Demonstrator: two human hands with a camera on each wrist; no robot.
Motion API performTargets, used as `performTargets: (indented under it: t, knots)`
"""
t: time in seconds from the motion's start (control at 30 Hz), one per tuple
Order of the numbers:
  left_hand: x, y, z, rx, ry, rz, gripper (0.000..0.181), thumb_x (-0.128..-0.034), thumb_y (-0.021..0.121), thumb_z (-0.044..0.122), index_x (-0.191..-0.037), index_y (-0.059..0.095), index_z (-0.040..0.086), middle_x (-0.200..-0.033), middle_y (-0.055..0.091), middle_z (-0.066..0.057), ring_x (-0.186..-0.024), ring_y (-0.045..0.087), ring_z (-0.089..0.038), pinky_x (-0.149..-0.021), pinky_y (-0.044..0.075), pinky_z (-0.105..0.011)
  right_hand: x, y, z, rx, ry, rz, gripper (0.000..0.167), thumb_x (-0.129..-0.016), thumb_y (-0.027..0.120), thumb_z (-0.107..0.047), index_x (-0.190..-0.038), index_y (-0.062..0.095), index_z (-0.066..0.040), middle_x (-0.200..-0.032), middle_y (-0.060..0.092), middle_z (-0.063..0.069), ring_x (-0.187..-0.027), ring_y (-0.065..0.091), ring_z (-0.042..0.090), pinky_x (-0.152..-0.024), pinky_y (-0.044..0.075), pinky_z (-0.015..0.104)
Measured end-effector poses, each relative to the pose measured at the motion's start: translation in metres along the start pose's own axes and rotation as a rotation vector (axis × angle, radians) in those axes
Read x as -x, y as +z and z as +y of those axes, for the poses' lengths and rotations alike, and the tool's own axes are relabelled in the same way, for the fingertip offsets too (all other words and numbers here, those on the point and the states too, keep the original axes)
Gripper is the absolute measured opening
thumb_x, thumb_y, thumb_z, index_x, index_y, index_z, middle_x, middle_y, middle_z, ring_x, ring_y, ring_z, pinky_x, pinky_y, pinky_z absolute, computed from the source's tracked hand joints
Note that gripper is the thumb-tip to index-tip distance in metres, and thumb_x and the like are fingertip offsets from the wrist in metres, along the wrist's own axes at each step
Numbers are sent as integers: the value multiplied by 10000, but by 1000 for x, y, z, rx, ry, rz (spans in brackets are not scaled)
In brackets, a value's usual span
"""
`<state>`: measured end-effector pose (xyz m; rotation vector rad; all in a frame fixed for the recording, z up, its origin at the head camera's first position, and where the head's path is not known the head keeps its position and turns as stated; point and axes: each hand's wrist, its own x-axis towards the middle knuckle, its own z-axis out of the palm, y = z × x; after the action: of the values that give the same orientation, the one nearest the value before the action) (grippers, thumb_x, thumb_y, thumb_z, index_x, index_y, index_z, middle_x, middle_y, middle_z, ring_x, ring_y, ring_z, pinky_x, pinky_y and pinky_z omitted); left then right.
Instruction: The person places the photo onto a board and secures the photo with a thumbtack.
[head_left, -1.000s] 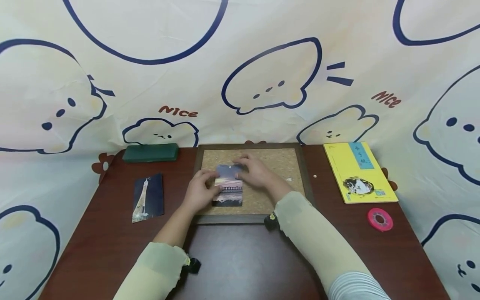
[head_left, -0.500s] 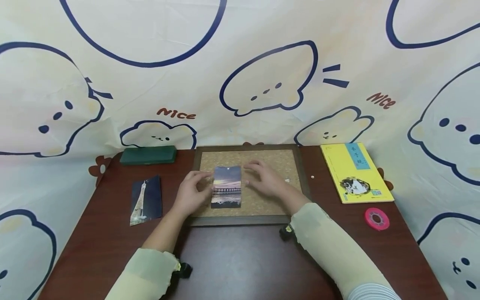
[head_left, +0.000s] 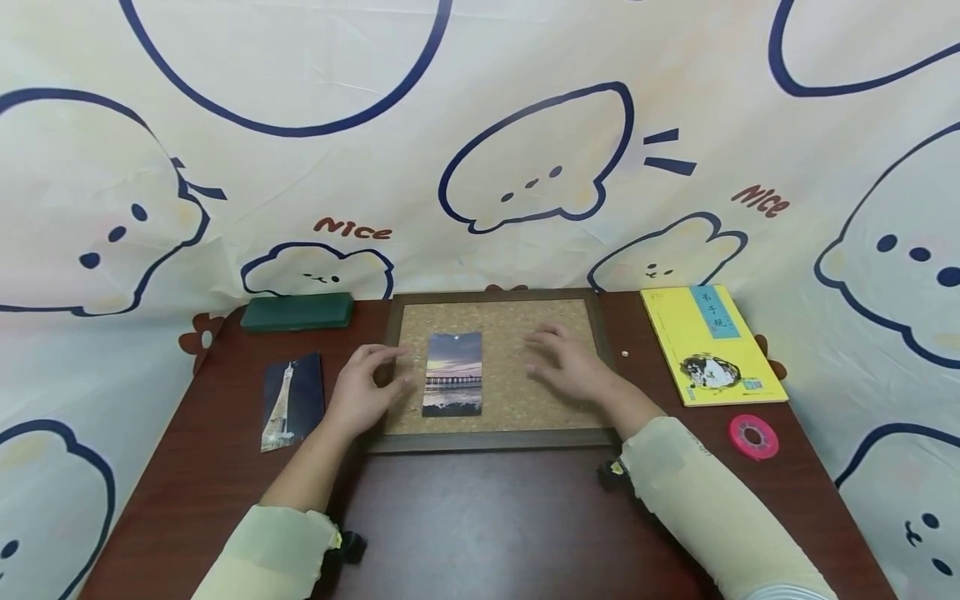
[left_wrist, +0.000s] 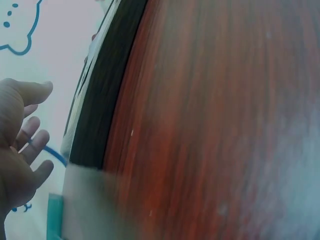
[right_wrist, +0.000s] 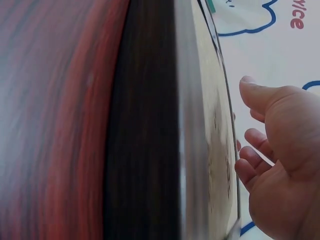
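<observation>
On the cork board [head_left: 517, 408] lies a photo of a pier at sunset [head_left: 453, 375], upright, with a small pale pin [head_left: 457, 337] at its top edge. Left of that photo, my left hand [head_left: 363, 387] hovers over the board's left edge with fingers loosely bent, holding nothing. My right hand [head_left: 570, 367] is above the right half of the board, apart from the photo, its fingers relaxed and nothing in them. Both wrist views show the left hand [left_wrist: 20, 135] and the right hand [right_wrist: 285, 155] with bare, parted fingers.
A photo of a lit tower [head_left: 291, 400] lies left of the board, below a green case [head_left: 297, 312]. To the right are a yellow book [head_left: 712, 350], a pink tape roll [head_left: 753, 437] and a tiny white piece [head_left: 625, 354]. A patterned cloth [head_left: 525, 125] hangs behind the table.
Both hands have let go of the pier photo and drawn apart, the left hand leftward and the right hand rightward. The photo stays in place on the board.
</observation>
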<state>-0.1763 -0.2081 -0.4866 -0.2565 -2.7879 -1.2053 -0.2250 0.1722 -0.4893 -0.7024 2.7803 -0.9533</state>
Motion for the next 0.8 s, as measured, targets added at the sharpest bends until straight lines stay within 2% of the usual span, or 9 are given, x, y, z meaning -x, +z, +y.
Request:
performTargets:
  t: [0.23,0.37,0.8]
  knots:
    - [3,-13,-9,-25,-33,0,456,-930,798,220,-1351,673,97,-1355,548,-135,-1252,540,-364,-1004,445,-590,15,-14,15,61,-38,52,514,-995,718,-319,-1444,604,-97,-1539,460,158,-1428,383,388,-1123,366,596]
    - [6,-21,-15,-40,-75,-2,465,-940,785,228,-1369,657,101,-1391,528,-151,-1271,524,-383,-1013,438,-611,22,-21,24,90,-50,82,465,-999,716,-277,-1413,629,-84,-1501,498,156,-1388,400,385,-1101,374,601]
    - [20,-45,-33,-130,-136,-5,513,-961,749,241,-1421,607,65,-1445,500,-215,-1333,470,-450,-1037,403,-648,45,-43,53,139,41,127,475,-996,717,-307,-1402,634,-75,-1442,503,176,-1362,404,411,-1080,395,602]
